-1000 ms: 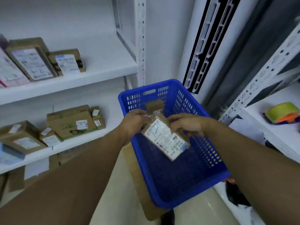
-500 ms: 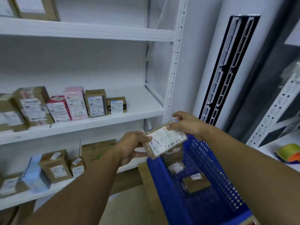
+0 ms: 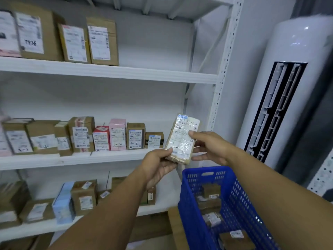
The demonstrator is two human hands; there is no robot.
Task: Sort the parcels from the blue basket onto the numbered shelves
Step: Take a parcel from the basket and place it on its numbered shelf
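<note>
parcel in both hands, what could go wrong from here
1. The left hand and right hand pinch the glossy parcel by its edges; it might slip and fall toward the basket.
2. Set down carelessly, it could knock the small box at the row's end on the shelf.
3. Its handwritten mark is hard to read: wrong shelf possible.

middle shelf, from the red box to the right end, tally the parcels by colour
red box: 1
pink box: 1
brown boxes: 2
total: 4
The held parcel is not on the shelf, so it is not counted.
</note>
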